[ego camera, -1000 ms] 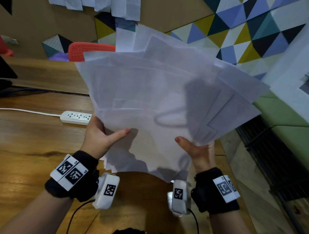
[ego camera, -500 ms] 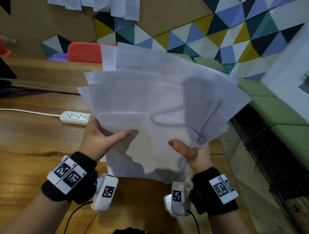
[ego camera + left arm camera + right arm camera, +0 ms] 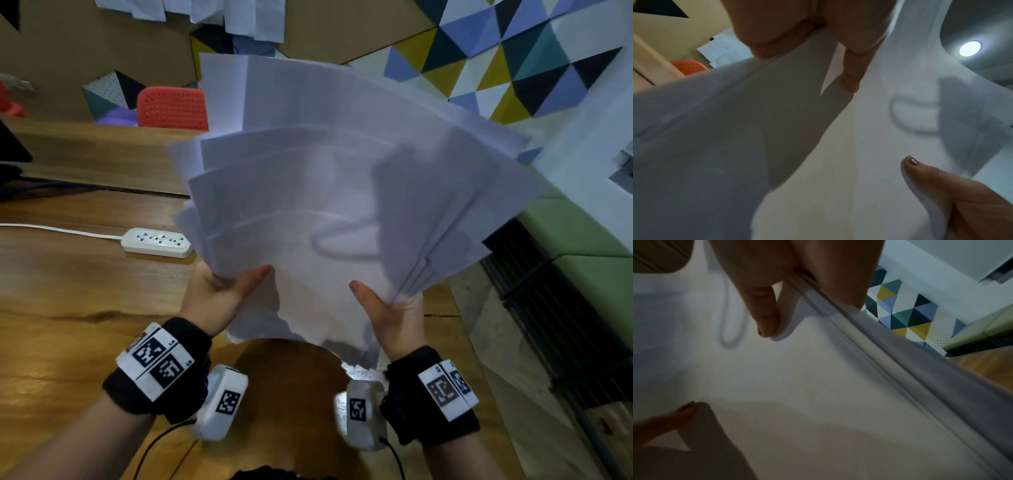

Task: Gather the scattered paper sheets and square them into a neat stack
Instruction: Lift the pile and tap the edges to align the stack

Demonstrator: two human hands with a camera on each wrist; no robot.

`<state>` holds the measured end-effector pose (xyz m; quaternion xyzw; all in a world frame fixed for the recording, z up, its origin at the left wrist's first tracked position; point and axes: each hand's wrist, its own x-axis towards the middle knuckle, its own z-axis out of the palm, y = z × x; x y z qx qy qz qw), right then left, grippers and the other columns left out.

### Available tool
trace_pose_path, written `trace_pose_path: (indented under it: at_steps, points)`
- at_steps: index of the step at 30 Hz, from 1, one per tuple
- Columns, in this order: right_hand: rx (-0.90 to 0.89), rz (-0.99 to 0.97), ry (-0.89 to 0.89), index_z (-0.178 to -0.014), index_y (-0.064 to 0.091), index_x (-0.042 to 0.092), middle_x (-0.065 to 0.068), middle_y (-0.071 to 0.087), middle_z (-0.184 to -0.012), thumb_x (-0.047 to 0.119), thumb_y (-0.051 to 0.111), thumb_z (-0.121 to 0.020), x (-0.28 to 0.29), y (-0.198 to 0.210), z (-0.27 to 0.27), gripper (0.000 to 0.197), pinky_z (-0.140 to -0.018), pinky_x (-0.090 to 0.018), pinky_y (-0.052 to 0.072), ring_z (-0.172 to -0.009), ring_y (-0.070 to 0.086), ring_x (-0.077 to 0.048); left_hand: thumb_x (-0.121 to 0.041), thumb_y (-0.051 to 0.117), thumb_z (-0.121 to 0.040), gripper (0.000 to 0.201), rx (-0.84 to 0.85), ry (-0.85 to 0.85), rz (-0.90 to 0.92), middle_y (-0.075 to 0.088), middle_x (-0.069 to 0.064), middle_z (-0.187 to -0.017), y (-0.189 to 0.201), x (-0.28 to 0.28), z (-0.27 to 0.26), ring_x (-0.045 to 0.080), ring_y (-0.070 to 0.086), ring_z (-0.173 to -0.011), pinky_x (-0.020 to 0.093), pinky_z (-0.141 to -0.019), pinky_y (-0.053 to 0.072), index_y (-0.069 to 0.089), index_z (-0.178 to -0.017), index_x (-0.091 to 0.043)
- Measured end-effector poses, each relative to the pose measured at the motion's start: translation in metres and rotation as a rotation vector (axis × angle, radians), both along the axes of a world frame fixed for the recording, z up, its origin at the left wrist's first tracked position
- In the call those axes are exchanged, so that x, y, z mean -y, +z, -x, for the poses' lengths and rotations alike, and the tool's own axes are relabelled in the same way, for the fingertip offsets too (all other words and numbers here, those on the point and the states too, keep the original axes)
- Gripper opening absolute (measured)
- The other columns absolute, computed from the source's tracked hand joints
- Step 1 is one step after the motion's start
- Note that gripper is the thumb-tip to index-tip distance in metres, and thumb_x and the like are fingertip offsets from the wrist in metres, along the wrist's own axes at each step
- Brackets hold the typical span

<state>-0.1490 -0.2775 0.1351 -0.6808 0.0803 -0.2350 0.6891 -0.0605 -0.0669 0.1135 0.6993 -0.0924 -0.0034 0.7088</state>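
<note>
Right now your left hand (image 3: 219, 298) pinches the sheets (image 3: 342, 192) at their lower left edge, thumb on the near face, fingers behind; your right hand (image 3: 390, 308) pinches the lower right edge the same way, and the right wrist view shows several sheet edges layered under the thumb. Sheets are up in the air between your hands, above the table (image 3: 68, 308), tilted toward you, not resting on it. Gathering looks done as far as shown: no loose sheets visible on the wood. Squaring is not: the top edges fan out unevenly, corners staggered to the right, bottom edge ragged. What's left, judging by that, is tapping the edges level and setting the stack down. Power strip (image 3: 157, 241) lies on the table behind your left hand, red chair (image 3: 171, 108) beyond.
</note>
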Motion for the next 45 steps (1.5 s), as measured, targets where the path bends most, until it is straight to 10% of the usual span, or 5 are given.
trace_pose_path:
  at_steps: [9,15,19,25,45]
  points:
    - [-0.123,-0.040,-0.046,-0.078,0.068,0.013,0.013,0.073,-0.067,-0.003,0.069,-0.077,-0.001,-0.035,0.001,0.017,-0.062,-0.017,0.054,-0.067,0.068,-0.004,-0.008,0.074,-0.069,0.029,0.002,-0.008,0.003,0.071,-0.022,-0.070,-0.004,0.002,0.008,-0.006,0.065,-0.074,0.009,-0.061,0.050,0.060,-0.083,-0.029]
    - [-0.234,-0.077,-0.029,-0.080,0.067,0.018,0.015,0.074,-0.070,-0.006,0.069,-0.077,-0.004,-0.051,0.004,0.024,-0.064,-0.014,0.053,-0.070,0.069,0.000,-0.054,0.087,-0.025,0.074,-0.217,-0.093,0.085,0.065,-0.005,-0.094,-0.017,-0.002,0.011,0.010,0.060,-0.091,0.028,-0.080,0.048,0.059,-0.089,-0.030]
    - [-0.230,-0.077,-0.029,-0.093,0.065,0.005,0.000,0.071,-0.084,-0.001,0.069,-0.078,-0.001,-0.048,0.003,0.017,-0.064,-0.017,0.054,-0.071,0.069,-0.004,-0.026,0.078,-0.065,0.026,-0.198,-0.050,0.044,0.064,-0.007,-0.086,-0.015,0.002,0.011,0.005,0.058,-0.083,0.034,-0.090,0.047,0.060,-0.084,-0.025]
    - [-0.086,-0.088,-0.001,-0.076,0.065,0.014,0.014,0.074,-0.066,-0.012,0.071,-0.070,0.008,-0.009,0.008,0.027,-0.060,-0.016,0.054,-0.065,0.069,0.000,-0.069,0.080,-0.023,0.084,-0.030,-0.089,0.000,0.073,-0.019,-0.081,0.010,-0.007,0.007,-0.003,0.067,-0.082,0.010,-0.064,0.051,0.063,-0.093,-0.025]
    - [0.128,-0.104,0.003,-0.109,0.051,0.013,0.023,0.072,-0.085,-0.012,0.071,-0.062,0.004,0.021,0.004,0.056,-0.067,-0.012,0.052,-0.081,0.067,0.005,-0.064,0.081,-0.027,0.085,0.165,-0.087,0.081,0.073,-0.015,-0.085,0.045,-0.008,0.007,-0.003,0.067,-0.082,0.010,-0.062,0.051,0.060,-0.098,-0.022]
